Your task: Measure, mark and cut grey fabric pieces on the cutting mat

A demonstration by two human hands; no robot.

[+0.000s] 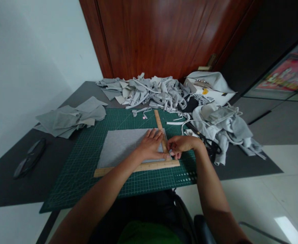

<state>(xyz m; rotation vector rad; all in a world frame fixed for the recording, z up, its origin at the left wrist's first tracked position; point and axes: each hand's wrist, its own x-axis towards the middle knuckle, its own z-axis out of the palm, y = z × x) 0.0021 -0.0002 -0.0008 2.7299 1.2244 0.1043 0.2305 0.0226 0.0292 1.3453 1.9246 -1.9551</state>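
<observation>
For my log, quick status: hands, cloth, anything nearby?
Left hand spread over gray cloth and a ruler. Right hand curled at ruler's edge, grip unclear. Scissors and scraps close on the right.

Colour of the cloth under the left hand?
Light grey cloth; it shows best in the head view.

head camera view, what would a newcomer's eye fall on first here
Probably the big reddish-brown wooden door at the back, with a long tangled heap of gray fabric scraps below it. Then the flat gray cloth on the green gridded cutting mat, where pale wooden measuring strips meet at a corner, the left hand spread there and the right hand curled beside it.
</observation>
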